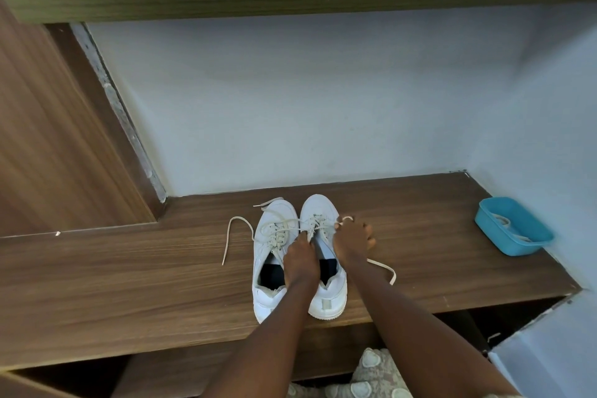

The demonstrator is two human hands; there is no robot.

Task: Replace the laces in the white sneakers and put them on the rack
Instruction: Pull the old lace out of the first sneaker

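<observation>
White sneakers point(298, 255) were set side by side mid-bench point(129, 284), toes to the wall. Left grip point(300, 260) was pinched on the right sneaker's lace point(315, 226); right grip point(352, 239) was closed on its other end. Blue tray point(513, 226) was seen well right of sneakers, nothing between.

The left hand point(300, 260) covers the right sneaker's point(326, 268) tongue and upper eyelets. Contents of the blue tub point(513, 226) are partly hidden, possibly laces. Both forearms are cut off by the bottom edge.
</observation>
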